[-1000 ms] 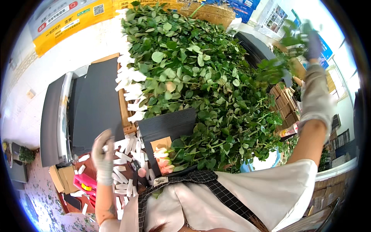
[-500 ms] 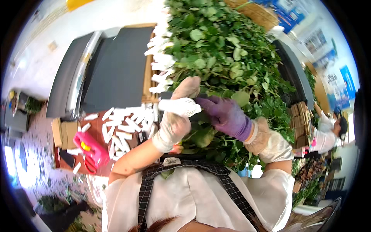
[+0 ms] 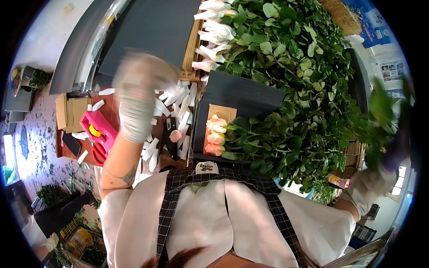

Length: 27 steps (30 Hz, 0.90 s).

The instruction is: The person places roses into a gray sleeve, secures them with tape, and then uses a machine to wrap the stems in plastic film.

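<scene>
My left hand [image 3: 145, 78], in a pale glove, is raised over the left part of the table, above loose white net sleeves [image 3: 154, 154]. Motion smears its fingers, so a grip cannot be made out. Far out to the right is my right hand [image 3: 395, 154], in a purple glove, blurred, with a leafy green stem [image 3: 383, 109] held in it. Several peach roses [image 3: 216, 137] lie on a brown cardboard piece [image 3: 229, 112] in front of me, stems pointing right. Beyond a dark corrugated sheet [image 3: 241, 91], several roses in white net sleeves [image 3: 216, 33] form a row.
Thick green foliage [image 3: 299, 80] covers the right side. On the left are a pink tape dispenser [image 3: 96, 129], red-handled scissors [image 3: 98, 154], a black tool [image 3: 170, 136] and a cardboard box [image 3: 73, 114]. A large dark board [image 3: 149, 33] lies behind my left hand.
My hands have parted from around a white-sleeved flower bud. The left moved left over the sleeves; the right swung far right with a leafy stem. The peach roses now show.
</scene>
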Motion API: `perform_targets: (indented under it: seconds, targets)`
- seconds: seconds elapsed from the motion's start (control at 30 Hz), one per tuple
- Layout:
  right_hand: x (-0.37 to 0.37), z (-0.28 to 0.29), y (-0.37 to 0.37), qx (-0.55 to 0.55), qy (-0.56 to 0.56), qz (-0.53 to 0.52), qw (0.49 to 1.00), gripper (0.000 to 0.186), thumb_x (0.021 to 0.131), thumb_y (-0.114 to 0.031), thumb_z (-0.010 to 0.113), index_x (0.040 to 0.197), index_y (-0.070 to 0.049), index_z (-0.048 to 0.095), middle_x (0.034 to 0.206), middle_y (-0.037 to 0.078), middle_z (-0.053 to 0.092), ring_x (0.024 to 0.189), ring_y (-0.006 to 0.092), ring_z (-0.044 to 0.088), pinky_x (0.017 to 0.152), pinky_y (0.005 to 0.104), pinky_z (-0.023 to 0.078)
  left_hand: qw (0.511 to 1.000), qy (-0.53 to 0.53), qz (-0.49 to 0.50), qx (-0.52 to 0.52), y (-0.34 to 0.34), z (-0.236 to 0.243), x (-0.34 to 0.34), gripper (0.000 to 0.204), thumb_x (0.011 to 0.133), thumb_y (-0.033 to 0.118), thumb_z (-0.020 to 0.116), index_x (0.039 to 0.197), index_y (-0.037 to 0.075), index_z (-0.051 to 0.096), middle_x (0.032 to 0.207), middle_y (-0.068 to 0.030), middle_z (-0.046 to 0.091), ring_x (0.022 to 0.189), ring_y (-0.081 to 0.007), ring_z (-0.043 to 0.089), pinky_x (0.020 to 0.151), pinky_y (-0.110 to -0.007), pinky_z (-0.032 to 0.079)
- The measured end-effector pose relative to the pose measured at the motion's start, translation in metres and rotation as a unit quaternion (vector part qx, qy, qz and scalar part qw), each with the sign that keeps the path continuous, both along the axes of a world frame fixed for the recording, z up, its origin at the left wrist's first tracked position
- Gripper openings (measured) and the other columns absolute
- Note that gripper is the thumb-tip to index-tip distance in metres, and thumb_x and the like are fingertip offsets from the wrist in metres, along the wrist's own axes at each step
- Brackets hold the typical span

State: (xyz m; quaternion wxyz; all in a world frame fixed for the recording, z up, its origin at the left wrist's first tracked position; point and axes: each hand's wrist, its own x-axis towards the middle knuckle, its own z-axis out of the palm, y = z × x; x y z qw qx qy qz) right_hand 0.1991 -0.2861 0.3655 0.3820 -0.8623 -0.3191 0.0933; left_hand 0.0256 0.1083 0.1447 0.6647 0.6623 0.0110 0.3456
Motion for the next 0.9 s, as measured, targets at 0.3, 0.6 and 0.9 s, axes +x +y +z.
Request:
perform_targets:
  seconds: [0.3,0.6,0.9]
  targets:
    - [-0.028,-0.154,0.086,-0.157,-0.165,0.242,0.943,0.045,0.081,-0.009,0.052,0.126,-0.009,0.057,0.097,0.01,0.058,0.085,0.0252,0.061,0.07,0.0367,0.051,0.836,0.309,-0.253,0.376,-0.088,-0.084,0.011,0.029,0.091,0.027,0.054,0.116,0.014,0.062,0.079,-0.0129,0.067,0.07,-0.0309,0.066,0.062,-0.042,0.052]
    - [-0.025,-0.276,0.109,-0.169,-0.164,0.249,0.94,0.048,0.078,-0.005,0.056,0.124,-0.015,0.059,0.093,0.01,0.058,0.085,0.0317,0.058,0.075,0.042,0.048,0.775,0.374,-0.328,0.388,-0.091,-0.051,0.019,0.018,0.091,0.02,0.046,0.101,0.009,0.055,0.069,-0.0101,0.059,0.061,-0.0272,0.061,0.054,-0.04,0.047]
    - [-0.024,-0.287,0.104,-0.168,-0.168,0.29,0.927,0.05,0.077,-0.003,0.055,0.125,-0.015,0.059,0.095,0.012,0.06,0.088,0.0328,0.059,0.079,0.0424,0.048,0.757,0.485,-0.023,0.438,-0.026,-0.041,-0.014,0.035,0.08,0.017,0.07,0.113,0.006,0.064,0.092,-0.0177,0.066,0.088,-0.0335,0.064,0.078,-0.042,0.051]
